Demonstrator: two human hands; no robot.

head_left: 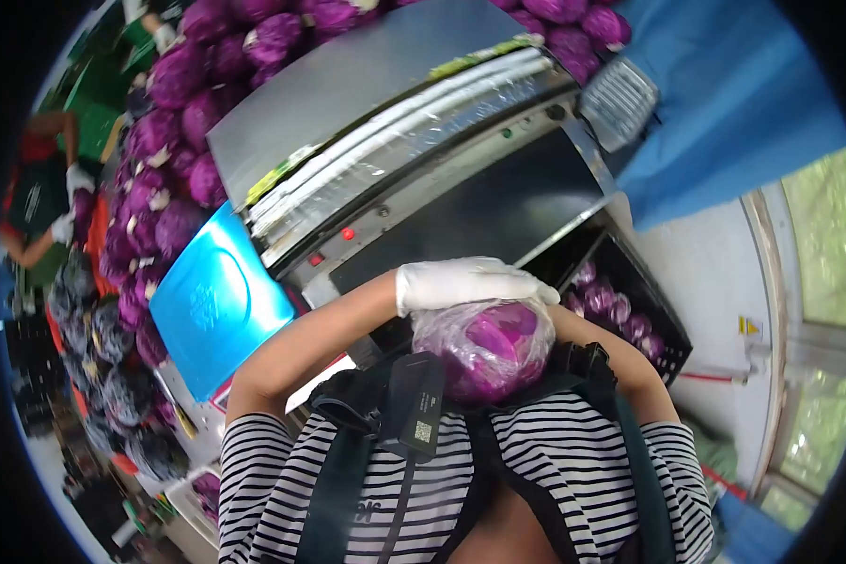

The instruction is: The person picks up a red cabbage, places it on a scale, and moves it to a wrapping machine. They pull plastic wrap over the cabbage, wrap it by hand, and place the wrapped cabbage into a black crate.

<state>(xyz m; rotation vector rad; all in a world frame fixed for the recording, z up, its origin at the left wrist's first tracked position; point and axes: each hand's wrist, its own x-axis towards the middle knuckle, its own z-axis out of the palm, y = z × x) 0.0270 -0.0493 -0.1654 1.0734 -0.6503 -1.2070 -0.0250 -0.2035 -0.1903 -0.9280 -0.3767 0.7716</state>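
A red cabbage (493,352) in clear plastic film is held close against my striped shirt. My left hand (470,282), in a white glove, curves over the far side of the cabbage and is closed against it. A bit of white glove on my right hand (543,291) shows at the cabbage's far right edge; that hand presses on the cabbage, its fingers mostly hidden. Beyond my hands stands a film wrapping machine (376,211) with a film roll (414,141) and a dark flat plate (479,216).
Unwrapped red cabbages (174,141) are heaped behind and left of the machine. A blue plastic sheet (221,301) stands at its left. On the right, a black crate (663,310) holds several wrapped cabbages (620,305). A co-worker's gloved hands (66,226) show at far left.
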